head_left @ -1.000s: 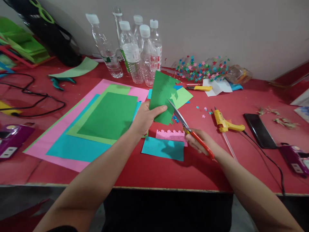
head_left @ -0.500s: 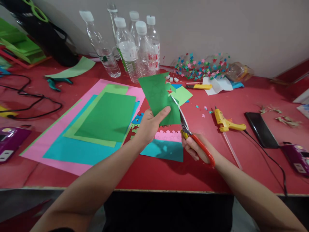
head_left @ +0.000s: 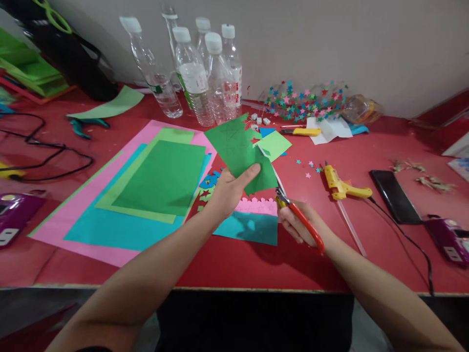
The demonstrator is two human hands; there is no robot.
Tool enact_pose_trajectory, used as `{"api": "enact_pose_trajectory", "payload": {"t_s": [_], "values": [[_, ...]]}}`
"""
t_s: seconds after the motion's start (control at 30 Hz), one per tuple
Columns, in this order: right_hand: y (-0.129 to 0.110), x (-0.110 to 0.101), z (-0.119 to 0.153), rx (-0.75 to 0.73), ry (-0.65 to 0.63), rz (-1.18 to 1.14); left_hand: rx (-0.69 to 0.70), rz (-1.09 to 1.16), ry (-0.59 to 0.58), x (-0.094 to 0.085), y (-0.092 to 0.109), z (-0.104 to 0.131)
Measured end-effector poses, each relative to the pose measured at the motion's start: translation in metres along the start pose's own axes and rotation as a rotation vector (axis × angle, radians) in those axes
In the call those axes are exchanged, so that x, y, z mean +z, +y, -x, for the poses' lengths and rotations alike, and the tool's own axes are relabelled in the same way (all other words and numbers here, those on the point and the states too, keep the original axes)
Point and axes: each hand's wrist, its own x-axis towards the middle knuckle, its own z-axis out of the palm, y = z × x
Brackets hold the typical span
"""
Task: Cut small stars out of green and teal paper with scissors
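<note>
A dark green sheet of paper (head_left: 229,139) is pinched in my left hand (head_left: 230,190), the thumb lying on top of it. Faint pencilled star outlines mark its face, and its upper right edge is cut jagged. My right hand (head_left: 298,222) is closed round scissors (head_left: 304,226) with red and yellow handles. Their blades reach up to the sheet's right side, partly over the cut. Below the hands lie a pink paper strip (head_left: 260,206) with a notched edge and a blue sheet (head_left: 252,227). Light green paper (head_left: 276,144) rests behind the blades.
Stacked coloured sheets (head_left: 91,230) lie at left. Plastic bottles (head_left: 194,78) stand at the back, near a star-covered bottle (head_left: 304,100). A yellow cutter (head_left: 307,132), glue gun (head_left: 340,183) and phone (head_left: 395,195) are to the right.
The green sheet has tilted anticlockwise, its top swinging left and down, baring more of the light green paper behind. The scissors have shifted slightly; both hands keep their holds.
</note>
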Motion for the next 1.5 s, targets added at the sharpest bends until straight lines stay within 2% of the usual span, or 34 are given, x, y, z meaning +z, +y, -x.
{"api": "enact_pose_trajectory", "payload": {"t_s": [0.17,0.3,0.57,0.63,0.7,0.77,0.83,1.0,1.07,1.27,1.5], "values": [[0.005,-0.002,0.0,-0.054,-0.042,-0.043,-0.024,0.001,-0.046,-0.003,-0.002,-0.001],[0.005,-0.005,-0.001,-0.039,-0.029,-0.014,-0.031,0.014,-0.073,-0.004,-0.002,-0.001],[-0.001,-0.005,-0.001,-0.014,0.019,-0.024,-0.117,0.065,-0.008,-0.006,0.006,-0.005],[-0.002,-0.006,-0.001,-0.022,0.036,-0.015,-0.199,0.057,-0.065,-0.007,0.01,-0.006],[-0.002,-0.008,-0.002,-0.037,0.062,-0.012,-0.291,0.059,-0.175,-0.009,0.012,-0.007],[-0.002,-0.01,-0.003,-0.05,0.09,-0.019,-0.335,0.094,-0.238,-0.009,0.012,-0.007],[-0.002,-0.012,-0.004,-0.048,0.113,-0.026,-0.308,0.159,-0.193,-0.01,0.01,-0.009],[0.006,-0.013,-0.008,-0.027,0.137,-0.029,-0.202,0.306,0.097,-0.015,0.01,-0.018],[0.01,-0.012,-0.009,-0.033,0.13,0.003,-0.197,0.34,0.149,-0.016,0.013,-0.02],[0.011,-0.009,-0.008,-0.021,0.068,0.028,-0.154,0.415,0.117,-0.01,0.016,-0.017],[0.009,-0.009,-0.007,-0.019,-0.015,0.062,-0.092,0.191,0.124,-0.011,0.016,-0.015]]}}
